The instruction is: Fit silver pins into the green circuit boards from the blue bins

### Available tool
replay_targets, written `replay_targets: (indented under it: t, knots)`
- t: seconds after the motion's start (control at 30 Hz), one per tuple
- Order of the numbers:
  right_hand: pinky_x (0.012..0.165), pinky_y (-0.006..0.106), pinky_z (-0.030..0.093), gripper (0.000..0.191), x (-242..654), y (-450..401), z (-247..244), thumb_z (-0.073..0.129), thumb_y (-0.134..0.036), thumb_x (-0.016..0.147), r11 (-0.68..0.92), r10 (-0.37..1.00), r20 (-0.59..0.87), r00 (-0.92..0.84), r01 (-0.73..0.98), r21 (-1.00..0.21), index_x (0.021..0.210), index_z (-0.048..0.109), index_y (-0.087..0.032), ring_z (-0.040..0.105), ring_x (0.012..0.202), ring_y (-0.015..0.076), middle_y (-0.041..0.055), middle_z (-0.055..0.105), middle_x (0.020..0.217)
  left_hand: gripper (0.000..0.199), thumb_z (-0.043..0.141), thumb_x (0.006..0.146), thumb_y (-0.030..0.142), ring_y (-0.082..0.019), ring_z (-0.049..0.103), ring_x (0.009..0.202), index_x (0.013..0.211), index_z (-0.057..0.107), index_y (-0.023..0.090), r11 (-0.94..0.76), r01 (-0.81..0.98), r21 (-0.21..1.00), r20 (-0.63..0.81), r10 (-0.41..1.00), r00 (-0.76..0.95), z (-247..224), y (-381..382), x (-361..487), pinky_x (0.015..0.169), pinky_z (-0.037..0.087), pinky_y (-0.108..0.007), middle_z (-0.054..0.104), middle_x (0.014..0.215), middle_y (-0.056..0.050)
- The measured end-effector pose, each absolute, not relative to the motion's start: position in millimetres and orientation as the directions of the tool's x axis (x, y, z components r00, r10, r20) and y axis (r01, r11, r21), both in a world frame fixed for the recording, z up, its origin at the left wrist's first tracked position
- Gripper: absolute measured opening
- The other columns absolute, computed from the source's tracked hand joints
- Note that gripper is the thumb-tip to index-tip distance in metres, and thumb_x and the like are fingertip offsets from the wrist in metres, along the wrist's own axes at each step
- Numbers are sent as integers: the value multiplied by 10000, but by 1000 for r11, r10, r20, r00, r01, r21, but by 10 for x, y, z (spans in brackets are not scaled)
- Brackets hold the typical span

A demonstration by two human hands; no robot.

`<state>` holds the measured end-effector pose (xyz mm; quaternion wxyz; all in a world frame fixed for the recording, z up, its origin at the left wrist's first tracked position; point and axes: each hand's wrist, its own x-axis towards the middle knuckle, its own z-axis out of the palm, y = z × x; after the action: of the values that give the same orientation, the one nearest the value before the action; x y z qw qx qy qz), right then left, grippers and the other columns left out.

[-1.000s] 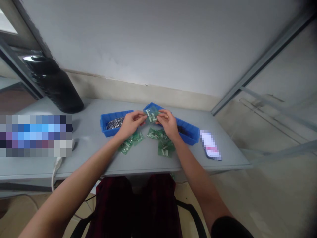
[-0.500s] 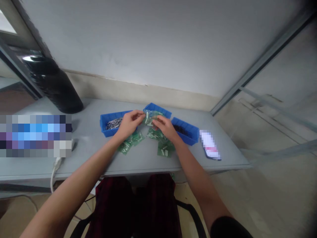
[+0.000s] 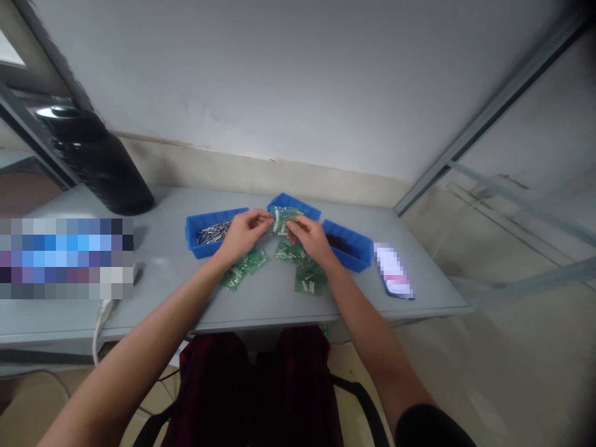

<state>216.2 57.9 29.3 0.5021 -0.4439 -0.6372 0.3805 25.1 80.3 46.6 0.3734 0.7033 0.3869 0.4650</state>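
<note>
Between my two hands is a small clear green-tinted bag (image 3: 280, 222) with pale pieces inside. My left hand (image 3: 246, 231) pinches its left edge, and my right hand (image 3: 310, 237) grips its right side. More such bags lie on the table: some (image 3: 236, 275) below my left wrist, others (image 3: 308, 279) beside my right wrist. A blue bin (image 3: 200, 249) with metal pins stands partly behind my left hand. Behind the held bag is another blue bin (image 3: 298, 205), its contents mostly hidden. A third blue bin (image 3: 356, 253) with dark parts is right of my right hand.
On the grey table (image 3: 162, 285), a black bottle (image 3: 105, 167) stands at the back left. A blurred-out screen (image 3: 60, 248) and a white cable (image 3: 99, 326) are at the left. A phone (image 3: 393, 271) lies at the right. The wall runs behind the table.
The view has shifted slightly. Both hands still hold the bag, with hardly any change in their pose.
</note>
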Motion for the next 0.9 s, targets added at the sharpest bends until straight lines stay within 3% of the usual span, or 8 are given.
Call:
replay_targets:
  t: [0.2,0.33,0.43,0.5,0.57,0.77,0.9]
  knots:
    - [670,306,505,229,2158,622,227,618,-455,842,362,928,370,-48,359,-860,877,642,-230,619,703,163,8,659,764,165,636,778,324,-120,559,637,772,611,160,-449,142,882,390,866,312,432,794,255,648,480,-256,630,701,-2]
    - [671,305,491,258,2130,600,222,663,-460,817,402,873,486,37,509,-761,786,570,-222,589,672,157,1,609,698,152,634,769,308,-122,576,662,762,605,159,-476,142,868,424,859,287,439,766,274,665,490,-252,646,722,-8]
    - [664,295,512,218,2091,543,249,623,-435,852,459,871,486,-66,460,-760,913,595,-227,643,799,172,44,666,897,151,640,783,309,-140,613,722,786,633,158,-490,161,857,438,856,276,442,764,285,722,512,-270,689,788,-29]
    - [686,302,540,308,2066,516,261,651,-420,830,472,877,461,-134,412,-779,1076,593,-244,658,923,191,74,664,1088,162,648,793,321,-160,639,768,816,662,161,-497,176,850,438,851,289,437,769,283,757,525,-288,715,830,-42]
    - [715,320,559,400,2051,512,256,691,-424,795,465,883,446,-145,393,-793,1140,584,-252,657,967,203,83,655,1145,186,643,807,335,-183,660,825,854,688,161,-505,194,841,440,847,299,433,771,277,798,533,-310,733,884,-58]
    - [737,341,562,255,2072,573,201,641,-405,833,459,872,488,-41,416,-785,1035,629,-249,662,894,203,56,694,956,231,594,874,349,-209,661,968,959,723,178,-570,214,793,458,790,407,438,735,271,897,522,-363,723,1049,-81]
    - [751,346,556,170,2097,568,214,585,-349,854,448,876,482,-13,387,-806,982,623,-245,656,857,199,44,690,931,267,603,880,328,-205,651,995,1081,687,174,-548,191,815,461,811,361,401,768,280,857,531,-345,698,1089,-98]
